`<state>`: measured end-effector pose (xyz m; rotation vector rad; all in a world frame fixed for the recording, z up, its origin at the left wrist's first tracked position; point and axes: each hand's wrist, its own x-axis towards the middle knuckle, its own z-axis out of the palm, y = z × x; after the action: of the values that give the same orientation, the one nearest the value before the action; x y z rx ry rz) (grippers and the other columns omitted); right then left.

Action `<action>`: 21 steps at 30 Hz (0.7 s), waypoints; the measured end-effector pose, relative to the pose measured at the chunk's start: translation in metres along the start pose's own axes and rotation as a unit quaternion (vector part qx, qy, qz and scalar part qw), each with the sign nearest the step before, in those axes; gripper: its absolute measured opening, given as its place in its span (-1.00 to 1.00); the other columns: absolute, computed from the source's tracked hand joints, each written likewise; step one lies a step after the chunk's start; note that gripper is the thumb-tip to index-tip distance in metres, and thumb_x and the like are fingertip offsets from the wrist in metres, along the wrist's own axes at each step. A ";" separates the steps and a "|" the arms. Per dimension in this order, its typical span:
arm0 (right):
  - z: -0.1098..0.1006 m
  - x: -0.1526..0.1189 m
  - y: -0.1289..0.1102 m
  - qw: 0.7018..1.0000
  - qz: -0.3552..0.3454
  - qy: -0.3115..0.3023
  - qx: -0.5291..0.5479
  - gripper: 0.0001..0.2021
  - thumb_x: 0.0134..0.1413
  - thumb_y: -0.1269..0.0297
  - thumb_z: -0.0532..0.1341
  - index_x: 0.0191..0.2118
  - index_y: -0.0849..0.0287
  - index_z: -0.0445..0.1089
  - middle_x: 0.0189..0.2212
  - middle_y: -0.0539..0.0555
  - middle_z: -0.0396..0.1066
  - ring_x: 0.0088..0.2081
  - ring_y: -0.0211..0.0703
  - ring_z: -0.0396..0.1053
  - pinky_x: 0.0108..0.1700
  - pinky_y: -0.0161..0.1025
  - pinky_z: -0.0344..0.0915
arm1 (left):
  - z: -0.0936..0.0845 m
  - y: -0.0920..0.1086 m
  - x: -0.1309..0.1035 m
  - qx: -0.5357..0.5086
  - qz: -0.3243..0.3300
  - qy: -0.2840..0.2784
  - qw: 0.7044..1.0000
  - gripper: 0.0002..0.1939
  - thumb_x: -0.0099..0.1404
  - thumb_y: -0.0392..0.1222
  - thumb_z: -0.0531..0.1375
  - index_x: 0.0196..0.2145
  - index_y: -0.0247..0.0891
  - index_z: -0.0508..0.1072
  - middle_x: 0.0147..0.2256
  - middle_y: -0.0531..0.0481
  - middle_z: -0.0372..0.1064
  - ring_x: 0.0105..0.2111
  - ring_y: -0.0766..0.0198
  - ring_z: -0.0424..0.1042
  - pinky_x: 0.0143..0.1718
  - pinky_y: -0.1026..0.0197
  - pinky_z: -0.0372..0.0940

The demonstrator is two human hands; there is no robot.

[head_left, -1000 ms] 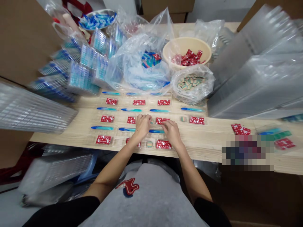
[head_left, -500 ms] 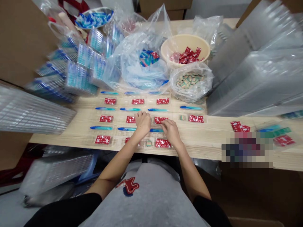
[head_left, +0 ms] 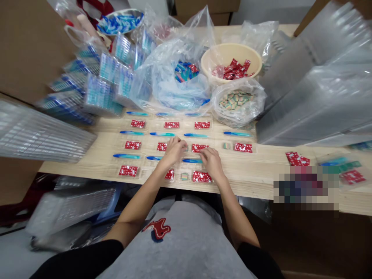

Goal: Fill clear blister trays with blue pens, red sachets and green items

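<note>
My left hand (head_left: 173, 152) is over the middle row of clear plastic trays, its fingers bent together at a small striped block (head_left: 186, 148), which they mostly cover. Just right of it lies a red printed packet (head_left: 199, 147) in its tray. My right hand (head_left: 212, 162) reaches that packet's right end with thumb and fingers pressed together; whatever they pinch is hidden. Below both hands, a blue-and-teal pen (head_left: 192, 161) lies in a front tray, with another striped block (head_left: 184, 176) and red packet (head_left: 202, 176) under it.
Behind the trays stand a plastic bag of pens (head_left: 183, 91), a cream bowl (head_left: 210, 58) of red packets and a bag of striped blocks (head_left: 236, 100). Stacked clear trays (head_left: 314, 104) rise at right, more (head_left: 43, 131) at left. Loose red packets (head_left: 296, 159) lie at right.
The view has shifted slightly. My left hand's fingers have turned right, toward the small striped block. My right hand stays by the red packet.
</note>
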<state>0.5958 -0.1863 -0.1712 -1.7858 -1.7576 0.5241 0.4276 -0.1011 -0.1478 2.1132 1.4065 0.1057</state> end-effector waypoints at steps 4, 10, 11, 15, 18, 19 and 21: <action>0.000 -0.001 0.005 1.000 -0.025 0.012 0.012 -0.82 0.19 0.38 0.11 -0.24 0.14 0.49 -0.27 0.17 0.51 -0.18 0.05 0.41 -0.09 -0.02 0.30 | 0.002 0.003 0.007 -0.108 -0.021 0.013 0.994 -0.89 0.19 -0.43 0.17 -0.36 -0.29 0.46 -0.21 -0.18 0.28 -0.01 -0.05 0.19 0.08 -0.06 0.03; -0.008 0.009 0.000 0.988 -0.039 0.141 0.055 -0.67 0.26 0.12 0.04 -0.20 0.21 0.47 -0.27 0.22 0.50 -0.17 0.04 0.43 -0.06 0.04 0.33 | -0.011 0.001 -0.003 -0.244 -0.007 0.076 0.967 -0.89 0.17 -0.33 0.25 -0.29 -0.26 0.49 -0.19 -0.14 0.38 -0.03 0.08 0.31 0.10 0.07 0.13; -0.005 0.012 -0.012 0.981 -0.028 0.181 0.069 -0.67 0.25 0.11 0.05 -0.17 0.21 0.47 -0.23 0.23 0.50 -0.14 0.03 0.42 -0.02 0.04 0.32 | -0.014 0.000 -0.012 -0.276 -0.006 0.095 0.956 -0.80 0.22 -0.27 0.21 -0.17 -0.26 0.47 -0.14 -0.16 0.40 -0.03 0.12 0.33 0.09 0.10 0.17; 0.039 0.010 -0.101 0.964 -0.073 0.162 0.197 -0.63 0.26 0.14 0.05 0.08 0.15 0.36 -0.01 0.23 0.44 0.06 0.03 0.36 0.12 0.10 0.25 | -0.025 -0.018 -0.081 -0.394 -0.049 0.175 0.901 -0.52 0.42 -0.08 -0.17 0.15 -0.33 0.25 0.03 -0.29 0.37 -0.05 0.15 0.44 -0.03 0.09 0.34; 0.093 -0.016 -0.174 0.916 -0.207 -0.097 0.331 -0.52 0.24 0.12 0.05 0.25 0.03 0.20 0.25 0.12 0.20 0.27 0.08 0.14 0.27 0.15 0.09 | -0.043 -0.053 -0.164 -0.582 -0.148 0.179 0.780 -0.44 0.37 0.09 -0.15 0.11 -0.28 0.34 0.03 -0.24 0.41 0.02 0.05 0.43 0.03 -0.01 0.33; 0.110 -0.027 -0.192 0.882 -0.224 -0.194 0.366 -0.49 0.21 0.07 0.09 0.26 -0.03 0.18 0.28 0.06 0.14 0.30 0.10 0.08 0.32 0.16 -0.01 | -0.049 -0.067 -0.194 -0.623 -0.193 0.180 0.736 -0.40 0.35 0.16 -0.13 0.10 -0.26 0.36 0.05 -0.23 0.40 0.06 0.02 0.40 0.05 -0.04 0.32; 0.138 -0.047 -0.218 0.813 -0.181 -0.337 0.440 -0.49 0.07 -0.07 0.20 0.15 -0.11 0.33 0.22 0.01 0.25 0.26 0.20 0.13 0.31 0.20 -0.02 | -0.056 -0.093 -0.248 -0.578 -0.273 0.306 0.706 -0.37 0.34 0.21 -0.18 0.18 -0.14 0.28 0.15 -0.15 0.32 0.14 0.01 0.32 0.08 -0.08 0.31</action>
<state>0.3375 -0.2224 -0.1418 -0.6039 -1.7321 1.6181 0.2223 -0.2662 -0.0873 0.5600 1.5786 1.1909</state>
